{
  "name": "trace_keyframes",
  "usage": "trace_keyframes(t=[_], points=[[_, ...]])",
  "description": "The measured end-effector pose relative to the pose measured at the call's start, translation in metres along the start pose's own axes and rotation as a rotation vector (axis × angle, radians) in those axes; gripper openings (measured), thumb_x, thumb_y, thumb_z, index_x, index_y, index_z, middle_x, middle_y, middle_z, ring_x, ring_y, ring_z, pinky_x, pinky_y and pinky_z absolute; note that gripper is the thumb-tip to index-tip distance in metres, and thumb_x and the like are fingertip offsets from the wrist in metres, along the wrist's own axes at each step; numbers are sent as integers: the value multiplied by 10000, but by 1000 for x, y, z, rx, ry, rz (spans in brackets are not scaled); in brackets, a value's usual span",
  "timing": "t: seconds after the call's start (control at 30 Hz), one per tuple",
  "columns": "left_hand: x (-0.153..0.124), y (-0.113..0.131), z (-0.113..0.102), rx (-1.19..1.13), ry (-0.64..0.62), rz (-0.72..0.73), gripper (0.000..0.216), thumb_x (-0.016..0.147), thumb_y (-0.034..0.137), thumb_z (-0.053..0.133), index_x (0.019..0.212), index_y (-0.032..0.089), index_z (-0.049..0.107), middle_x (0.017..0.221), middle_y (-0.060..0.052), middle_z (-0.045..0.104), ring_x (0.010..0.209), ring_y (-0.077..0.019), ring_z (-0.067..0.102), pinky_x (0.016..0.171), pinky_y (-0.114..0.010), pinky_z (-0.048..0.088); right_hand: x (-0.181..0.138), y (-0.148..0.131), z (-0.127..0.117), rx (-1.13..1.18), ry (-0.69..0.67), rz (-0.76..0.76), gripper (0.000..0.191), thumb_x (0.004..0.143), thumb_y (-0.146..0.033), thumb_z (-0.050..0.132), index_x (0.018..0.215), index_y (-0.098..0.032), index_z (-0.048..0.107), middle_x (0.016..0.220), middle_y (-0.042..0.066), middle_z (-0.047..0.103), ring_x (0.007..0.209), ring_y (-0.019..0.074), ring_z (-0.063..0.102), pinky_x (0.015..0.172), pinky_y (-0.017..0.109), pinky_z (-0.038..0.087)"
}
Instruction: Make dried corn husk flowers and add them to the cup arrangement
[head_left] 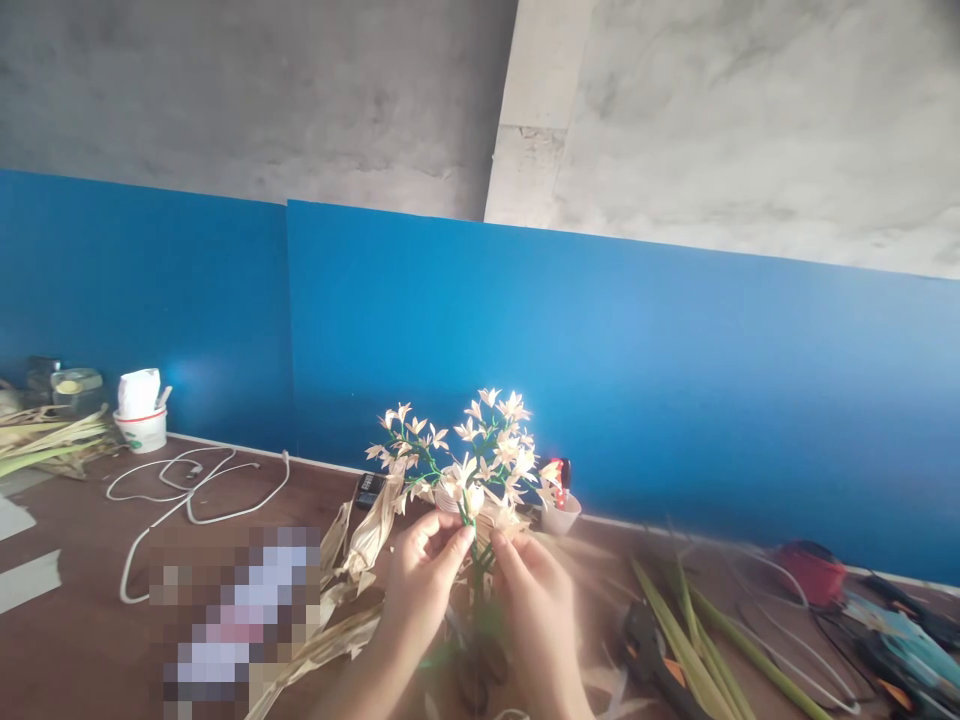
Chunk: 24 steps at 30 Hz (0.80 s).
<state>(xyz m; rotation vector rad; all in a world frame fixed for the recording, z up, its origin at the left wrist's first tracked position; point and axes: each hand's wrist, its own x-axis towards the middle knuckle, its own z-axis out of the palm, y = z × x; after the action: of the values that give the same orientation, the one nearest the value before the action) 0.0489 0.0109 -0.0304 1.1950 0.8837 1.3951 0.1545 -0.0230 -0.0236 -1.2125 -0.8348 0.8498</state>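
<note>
Pinching a green stem between thumb and forefinger, the left hand (427, 565) holds a spray of pale flowers (514, 455) upright over the surface (90, 650), its blossoms fanning out in front of the blue partition (600, 350). The right hand (536, 590) is curled at the right side of the stems; whether it grips one or only touches, I cannot tell. Open room rises above the blossoms along the blue panel. Sideways it is tighter: dried husks (375, 530) lie just left of the left hand, and a small white cup (561, 515) stands by the far edge, beyond the right hand. A white cable (191, 490) loops well to the left, while long green leaves (705, 670) and a dark tool (637, 630), both blurred, crowd the right forearm's side.
</note>
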Motion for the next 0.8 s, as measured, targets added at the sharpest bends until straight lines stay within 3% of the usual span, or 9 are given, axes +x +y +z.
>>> trace_keyframes(t=[0.1, 0.2, 0.27, 0.37, 0.47, 0.57, 0.8], points=[[2, 1, -3, 25, 11, -7, 242, 672, 395, 722, 750, 171, 677, 664, -28, 666, 661, -186, 608, 629, -261, 470, 2, -1, -5, -122, -77, -47, 449, 690, -607, 650, 608, -171, 578, 474, -29, 500, 428, 93, 405, 411, 212, 309], [4, 5, -5, 26, 59, -29, 240, 650, 392, 737, 743, 175, 688, 679, -31, 682, 701, -198, 623, 653, -268, 469, 8, 1, -12, -335, -239, -49, 456, 708, -553, 653, 498, -167, 528, 444, -18, 490, 439, 98, 417, 434, 223, 297], [6, 7, -6, -18, 85, -51, 248, 625, 384, 755, 751, 178, 696, 687, -32, 691, 705, -198, 632, 672, -277, 475, 12, 6, -14, -374, -348, -23, 389, 673, -494, 702, 529, -155, 580, 464, -18, 504, 457, 96, 417, 447, 222, 290], [6, 11, -6, -104, 106, -79, 286, 571, 349, 795, 785, 183, 704, 704, -29, 700, 717, -194, 640, 693, -281, 484, 16, 14, -13, -173, -440, 102, 338, 655, -476, 722, 692, -148, 650, 508, -34, 522, 442, 73, 384, 451, 213, 279], [5, 14, -7, -161, 76, -104, 282, 600, 369, 785, 788, 177, 702, 696, -23, 689, 689, -173, 627, 664, -268, 481, 16, 22, -7, 14, -500, 223, 361, 653, -484, 736, 701, -140, 637, 522, -32, 535, 415, 47, 356, 437, 200, 237], [7, 16, -9, -210, 55, -130, 267, 635, 396, 762, 738, 163, 682, 652, -13, 666, 602, -143, 584, 586, -249, 461, 14, 26, -3, 58, -501, 244, 358, 651, -464, 760, 694, -132, 631, 523, -23, 552, 422, 54, 401, 436, 194, 245], [10, 9, -8, -181, 187, -50, 296, 587, 391, 791, 674, 174, 610, 604, 17, 641, 556, -125, 570, 548, -228, 458, 4, 29, 8, 215, -436, 239, 362, 639, -448, 778, 705, -131, 616, 602, 1, 623, 421, 55, 444, 440, 185, 299]])
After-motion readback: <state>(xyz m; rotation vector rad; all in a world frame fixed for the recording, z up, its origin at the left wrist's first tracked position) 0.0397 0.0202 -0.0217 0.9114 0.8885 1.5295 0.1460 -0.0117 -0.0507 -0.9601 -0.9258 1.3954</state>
